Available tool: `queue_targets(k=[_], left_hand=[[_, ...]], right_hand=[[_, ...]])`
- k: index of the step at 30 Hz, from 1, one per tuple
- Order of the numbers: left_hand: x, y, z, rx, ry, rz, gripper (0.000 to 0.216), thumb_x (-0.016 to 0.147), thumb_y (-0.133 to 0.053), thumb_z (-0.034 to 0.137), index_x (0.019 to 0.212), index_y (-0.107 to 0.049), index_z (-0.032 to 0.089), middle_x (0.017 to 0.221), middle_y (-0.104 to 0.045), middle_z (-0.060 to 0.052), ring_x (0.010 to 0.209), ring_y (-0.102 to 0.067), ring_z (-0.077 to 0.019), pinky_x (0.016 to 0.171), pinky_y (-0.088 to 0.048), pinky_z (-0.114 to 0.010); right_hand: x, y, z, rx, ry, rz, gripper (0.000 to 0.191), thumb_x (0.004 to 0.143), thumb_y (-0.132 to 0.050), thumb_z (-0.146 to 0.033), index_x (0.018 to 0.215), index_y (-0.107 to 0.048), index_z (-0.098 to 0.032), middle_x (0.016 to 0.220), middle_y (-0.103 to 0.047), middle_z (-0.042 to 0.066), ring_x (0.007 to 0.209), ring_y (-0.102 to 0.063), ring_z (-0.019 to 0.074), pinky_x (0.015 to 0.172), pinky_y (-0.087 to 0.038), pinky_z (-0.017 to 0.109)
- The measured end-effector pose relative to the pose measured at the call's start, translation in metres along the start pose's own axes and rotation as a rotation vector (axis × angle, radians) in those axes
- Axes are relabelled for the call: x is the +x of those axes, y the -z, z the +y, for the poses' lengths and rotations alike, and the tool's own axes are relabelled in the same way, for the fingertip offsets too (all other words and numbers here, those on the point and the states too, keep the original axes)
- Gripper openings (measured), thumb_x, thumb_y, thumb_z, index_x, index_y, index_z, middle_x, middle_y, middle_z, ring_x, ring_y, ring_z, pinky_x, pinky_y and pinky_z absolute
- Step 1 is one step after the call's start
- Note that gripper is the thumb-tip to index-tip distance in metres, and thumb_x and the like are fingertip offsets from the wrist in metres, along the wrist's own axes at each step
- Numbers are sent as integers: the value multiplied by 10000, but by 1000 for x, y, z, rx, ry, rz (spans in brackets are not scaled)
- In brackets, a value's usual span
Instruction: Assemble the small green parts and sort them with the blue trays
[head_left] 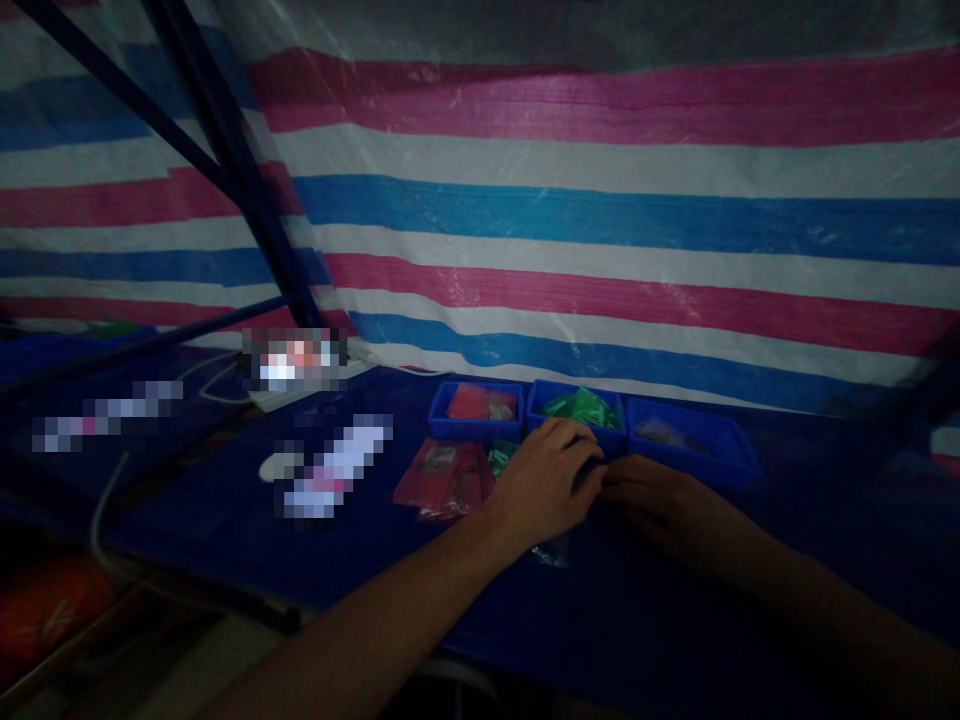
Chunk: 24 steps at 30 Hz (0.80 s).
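My left hand point(544, 480) rests on the dark blue table, fingers curled and closed, meeting my right hand point(649, 495) just in front of the middle blue tray point(574, 425). What the fingers pinch is hidden in the dim light. A pile of red packets point(442, 480) lies just left of my left hand, with some green packets point(501, 455) peeking out behind it. A clear plastic bag point(551, 550) shows under my left wrist.
Three blue trays stand in a row at the back: one with red packets point(476, 405), the middle with green packets point(585, 407), the right one point(694, 440) with dark small parts. A white mouse-like object point(279, 465) and cables lie left. A striped tarp point(600, 200) forms the back wall.
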<state>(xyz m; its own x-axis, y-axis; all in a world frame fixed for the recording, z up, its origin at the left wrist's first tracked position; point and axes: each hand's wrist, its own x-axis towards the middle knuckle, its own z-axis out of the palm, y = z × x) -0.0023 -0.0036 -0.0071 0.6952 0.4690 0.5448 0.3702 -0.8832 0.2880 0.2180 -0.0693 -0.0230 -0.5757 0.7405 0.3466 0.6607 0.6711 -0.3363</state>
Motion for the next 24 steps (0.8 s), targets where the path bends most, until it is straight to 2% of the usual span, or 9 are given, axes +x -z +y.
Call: queue_targets(k=[5,11,15,17,20,24], left_hand=[[-1,-2,-2,-4,3,-11,172,993,-581,246,1108,-690,179,1182,-659,-100,1164,-594,-267,1059,-492,-454],[-1,-2,-3,15,2,-23,170,1002,-577,267,1092,-689,176,1126,-669,-98,1132,-596,-266,1031,-495,-452],[-1,-2,-2,17,12,-22,168,1002,-581,271,1090,-690,178,1108,-672,-96,1123,-596,-264,1025,-494,-446],[-1,-3,-2,13,15,-18,172,1001,-585,277,1095,-691,182,1112,-672,-96,1128,-594,-264,1028,-491,-446],[-1,-4,-3,10,18,-28,185,1005,-579,289,1105,-692,181,1116,-672,-97,1135,-590,-263,1030,-489,-443],[-1,-6,-3,7,9,-44,191,1004,-580,288,1111,-693,178,1116,-677,-101,1143,-585,-270,1025,-491,-439]], right_hand=[[0,3,1,1,-44,45,341,974,-574,-169,1251,-714,-310,1159,-757,61,1090,-697,260,984,-575,454],[-4,13,1,-117,-66,51,177,973,-640,-299,1107,-755,-292,1059,-751,71,1006,-693,270,916,-575,452],[-12,19,5,-221,-153,98,270,915,-717,-461,1119,-754,-288,1007,-747,78,923,-708,279,829,-593,425],[-15,18,4,-229,-164,68,289,895,-730,-492,1090,-751,-281,966,-736,72,851,-704,264,757,-590,393],[-15,10,-2,-218,-123,-13,209,936,-689,-425,1069,-733,-271,978,-717,66,865,-688,249,728,-574,368],[-11,3,-9,-169,-80,-75,178,1011,-563,-251,1129,-695,-267,1027,-700,63,936,-661,243,809,-559,394]])
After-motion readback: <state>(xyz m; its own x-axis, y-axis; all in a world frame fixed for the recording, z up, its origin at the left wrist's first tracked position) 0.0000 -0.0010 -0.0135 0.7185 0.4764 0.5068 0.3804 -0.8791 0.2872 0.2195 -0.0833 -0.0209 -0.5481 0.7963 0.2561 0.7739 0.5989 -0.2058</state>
